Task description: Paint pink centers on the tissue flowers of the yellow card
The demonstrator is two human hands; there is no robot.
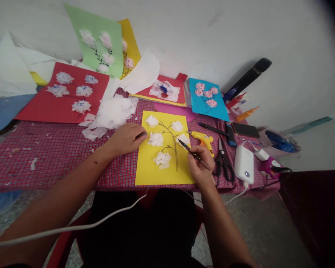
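Desk [53,149]: you are sitting at it, a woven red-checked cloth [5,167] covering its top.
Red sheet [47,108]: smooth paper is lying to your left, carrying five ruffled white puffs marked with blue.
Yellow sheet [150,176]: flat, rectangular paper is lying on the desk right in front of you, bearing five crumpled white paper flowers [155,139] and a thin, dark, forking branch [176,160].
Green sheet [100,28]: upright paper is leaning near the wall [178,29], showing pinkish puffs on dark stems.
Tissue pile [114,111]: soft, thin white pieces are heaping loosely between red sheet and yellow sheet.
Left hand [128,137]: back upward, it is resting at the yellow sheet's left edge, fingers curling in; a small dark thing [142,134] is showing by the thumb, and I cannot tell whether this grip is clamping it.
Right hand [202,163]: it is lying over the yellow sheet's right edge, fingers bending, its grip closing firmly around a slim black pen [185,146].
Scissors [222,155]: metal blades and black looped handles are lying just beside your right hand.
Glue gun [202,137]: yellow, hard-looking and angular, it is lying just beyond that hand.
Black pen: it is slanting, its tip pointing to the rightmost flower.
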